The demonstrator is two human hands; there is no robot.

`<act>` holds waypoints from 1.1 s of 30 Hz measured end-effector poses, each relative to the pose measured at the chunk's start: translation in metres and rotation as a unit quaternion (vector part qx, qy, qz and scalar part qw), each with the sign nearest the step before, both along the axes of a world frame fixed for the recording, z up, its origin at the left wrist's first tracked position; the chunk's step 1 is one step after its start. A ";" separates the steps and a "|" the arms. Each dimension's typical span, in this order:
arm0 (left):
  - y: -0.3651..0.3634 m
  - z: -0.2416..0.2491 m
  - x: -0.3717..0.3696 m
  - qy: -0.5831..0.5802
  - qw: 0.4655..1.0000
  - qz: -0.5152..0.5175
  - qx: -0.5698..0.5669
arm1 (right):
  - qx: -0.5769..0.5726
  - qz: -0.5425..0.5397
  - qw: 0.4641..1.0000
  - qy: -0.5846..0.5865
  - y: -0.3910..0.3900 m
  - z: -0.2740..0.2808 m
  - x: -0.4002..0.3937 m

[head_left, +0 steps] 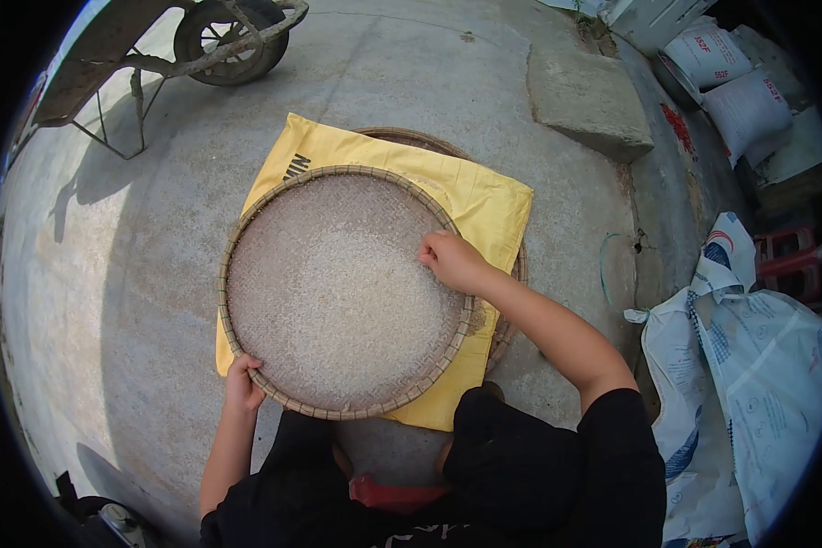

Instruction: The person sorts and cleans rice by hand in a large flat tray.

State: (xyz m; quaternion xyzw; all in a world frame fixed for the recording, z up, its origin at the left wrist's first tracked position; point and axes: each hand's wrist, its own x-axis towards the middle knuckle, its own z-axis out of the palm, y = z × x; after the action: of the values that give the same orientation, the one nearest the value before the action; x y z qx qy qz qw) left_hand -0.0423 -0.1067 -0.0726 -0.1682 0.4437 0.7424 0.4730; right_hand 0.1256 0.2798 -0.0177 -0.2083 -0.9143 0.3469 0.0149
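Rice (365, 301) lies spread in the round woven tray (221, 290), none visibly set apart; the left hand (242, 384) grips the tray at eight o'clock; the right hand (452, 260) bunches its fingers at two o'clock, contents impossible to tell.

Black short-sleeved top (539, 498) with pale lettering, black legwear (511, 447), bare hands.
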 end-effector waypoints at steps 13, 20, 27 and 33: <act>0.001 -0.004 0.001 -0.022 0.999 0.032 0.004 | 0.088 0.055 0.995 0.007 -0.031 0.041 0.019; 0.033 0.011 0.009 -0.027 0.999 -0.006 0.025 | 0.094 0.088 0.991 -0.021 -0.094 0.009 -0.052; 0.037 0.015 0.011 -0.046 0.999 -0.003 0.027 | 0.211 0.349 0.909 0.089 -0.125 -0.020 -0.006; 0.017 0.008 0.010 -0.035 0.999 0.014 0.025 | 0.270 0.348 0.898 -0.009 -0.069 -0.008 0.019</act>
State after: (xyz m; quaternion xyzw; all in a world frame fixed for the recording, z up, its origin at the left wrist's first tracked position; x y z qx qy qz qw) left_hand -0.0326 -0.0896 -0.0647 -0.1887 0.4058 0.7534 0.4819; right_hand 0.1446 0.2105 -0.0257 0.1325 -0.9870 0.0683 -0.0594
